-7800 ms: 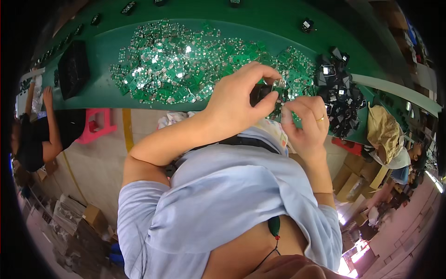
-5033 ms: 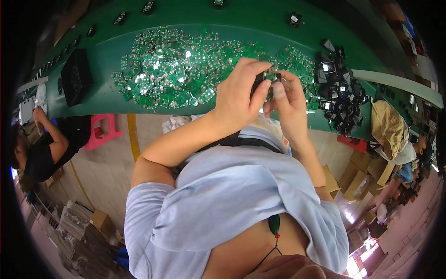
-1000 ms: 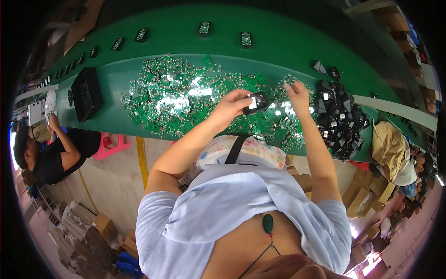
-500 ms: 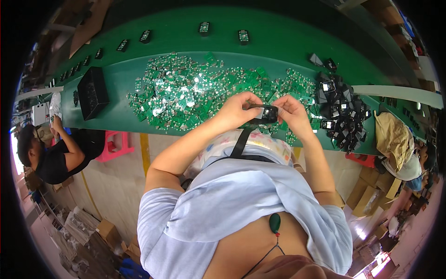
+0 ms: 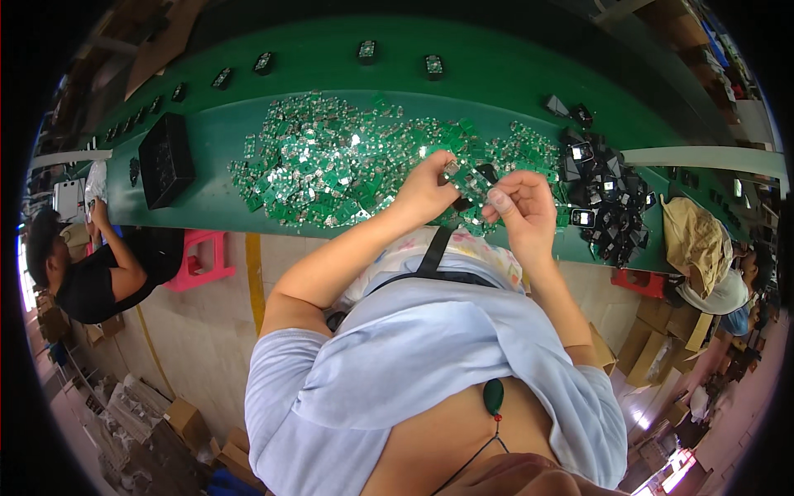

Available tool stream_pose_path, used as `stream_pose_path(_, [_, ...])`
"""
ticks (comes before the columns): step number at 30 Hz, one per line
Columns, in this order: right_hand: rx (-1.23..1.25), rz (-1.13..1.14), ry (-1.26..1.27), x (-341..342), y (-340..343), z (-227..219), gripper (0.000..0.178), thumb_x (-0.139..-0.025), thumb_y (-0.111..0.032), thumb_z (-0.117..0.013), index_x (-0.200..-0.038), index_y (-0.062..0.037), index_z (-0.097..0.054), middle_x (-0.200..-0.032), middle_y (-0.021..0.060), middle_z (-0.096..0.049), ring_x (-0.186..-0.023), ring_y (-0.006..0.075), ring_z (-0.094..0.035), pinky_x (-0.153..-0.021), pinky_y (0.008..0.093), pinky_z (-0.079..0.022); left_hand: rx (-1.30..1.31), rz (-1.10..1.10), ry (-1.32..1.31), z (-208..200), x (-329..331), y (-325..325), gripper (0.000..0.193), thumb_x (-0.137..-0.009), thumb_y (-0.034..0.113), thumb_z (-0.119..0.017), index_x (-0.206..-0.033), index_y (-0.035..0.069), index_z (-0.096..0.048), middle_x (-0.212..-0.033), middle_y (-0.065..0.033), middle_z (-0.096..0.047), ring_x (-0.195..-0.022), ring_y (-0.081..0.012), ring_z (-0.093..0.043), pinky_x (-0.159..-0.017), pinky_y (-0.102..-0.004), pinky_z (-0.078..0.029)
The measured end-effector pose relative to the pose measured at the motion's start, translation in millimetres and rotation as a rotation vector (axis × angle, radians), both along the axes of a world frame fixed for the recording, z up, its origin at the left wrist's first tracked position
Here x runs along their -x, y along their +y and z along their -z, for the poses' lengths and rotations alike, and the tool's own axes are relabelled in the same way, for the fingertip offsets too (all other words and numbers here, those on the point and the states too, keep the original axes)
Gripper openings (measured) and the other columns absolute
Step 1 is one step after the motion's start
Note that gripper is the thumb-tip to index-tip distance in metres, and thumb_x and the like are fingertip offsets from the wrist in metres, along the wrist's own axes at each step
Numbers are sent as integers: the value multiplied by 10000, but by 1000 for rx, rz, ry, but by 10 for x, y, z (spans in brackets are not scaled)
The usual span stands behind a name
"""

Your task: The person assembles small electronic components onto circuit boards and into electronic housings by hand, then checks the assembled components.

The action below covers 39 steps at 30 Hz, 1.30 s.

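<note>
Pinched between both hands, the small circuit board (image 5: 465,179) looks green.

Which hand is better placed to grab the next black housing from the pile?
Right hand, probably: it sits nearest the pile of black housings. The left hand holds a small green board over the green board heap.

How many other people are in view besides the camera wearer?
2: one person in a black top at the left by the pink stool; another person at the right edge. More may be hidden past the rim.
</note>
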State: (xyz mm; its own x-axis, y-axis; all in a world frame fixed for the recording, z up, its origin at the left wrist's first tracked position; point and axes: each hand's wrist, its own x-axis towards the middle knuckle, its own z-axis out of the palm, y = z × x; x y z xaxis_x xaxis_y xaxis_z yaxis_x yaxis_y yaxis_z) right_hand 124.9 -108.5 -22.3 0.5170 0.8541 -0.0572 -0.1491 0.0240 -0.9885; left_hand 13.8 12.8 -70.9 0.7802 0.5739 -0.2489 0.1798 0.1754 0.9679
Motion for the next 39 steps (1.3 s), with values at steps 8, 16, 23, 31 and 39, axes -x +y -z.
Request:
stream_pose_path(8, [-6, 71, -2, -3, -9, 61, 203, -842, -19, -589, -997, -25, -457, -799, 59, -574, -646, 107, -567, -555, 213, -463, 31, -35, -68, 181, 47, -30, 232, -774, 82, -593, -965, 5, -484, -829, -78, -562, -685, -118, -559, -589, -264, -448])
stream_pose_path(16, [80, 180, 11, 40, -122, 138, 195, -853, -40, -582, -996, -27, -451, -783, 56, -571, -629, 105, -558, -544, 219, -455, 324, -70, -210, -148, 79, -127, 290, -847, 98, -578, -1073, -28, -448, -970, -100, -506, -744, -110, -554, -614, -263, -548])
stream_pose_path(23, [157, 121, -48, 74, -167, 193, 254, -826, -79, -632, -1032, -32, -491, -760, 21, -541, -626, 72, -512, -518, 188, -397, 240, -59, -87, -160, 47, -158, 248, -856, 145, -590, -1053, 29, -493, -874, -27, -514, -739, -74, -539, -555, -231, -515])
stream_pose_path(31, [26, 96, -634, 71, -25, 143, 165, -776, -78, -672, -934, -42, -640, -813, 13, -503, -593, 70, -439, -499, 200, -357, -145, 40, 69, -203, 84, -224, 232, -836, 116, -589, -1050, 52, -529, -849, -12, -534, -629, -37, -493, -497, -186, -408])
stream_pose_path(39, [86, 35, -843, -36, -23, -56, 93, -766, -71, -653, -829, -33, -595, -783, 50, -556, -671, 164, -530, -538, 271, -428, -497, -156, -276, -225, 99, -167, 228, -776, 6, -612, -986, 96, -609, -981, -28, -516, -706, -82, -511, -558, -197, -398])
